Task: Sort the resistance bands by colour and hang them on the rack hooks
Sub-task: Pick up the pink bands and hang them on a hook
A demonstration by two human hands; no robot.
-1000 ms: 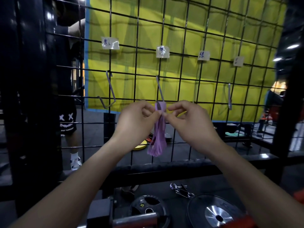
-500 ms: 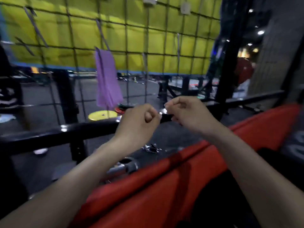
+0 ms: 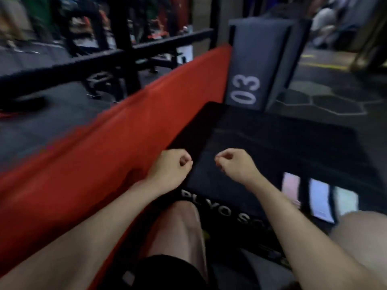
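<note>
A: Resistance bands [image 3: 318, 197] lie lower right of frame, on the black plyo box [image 3: 272, 143].

B: Grip?

A: I see left hand [image 3: 170, 167] and right hand [image 3: 235, 165] curled, empty, probably heading for the next pick.

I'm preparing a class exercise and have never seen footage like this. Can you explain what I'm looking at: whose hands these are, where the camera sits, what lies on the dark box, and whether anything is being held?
There is no machine here. A person wears a wide-angle camera on the head, looking forward and down, so you see their own bare arms and knees. The picture is blurred by motion.

The left hand and right hand hover apart, fingers curled, holding nothing.

Below them is a black plyo box with white lettering. On its right part lie three pale resistance bands side by side; their exact colours are hard to tell. A red pad runs along the left, and a grey box marked 03 stands behind. The hook rack is not in view.
</note>
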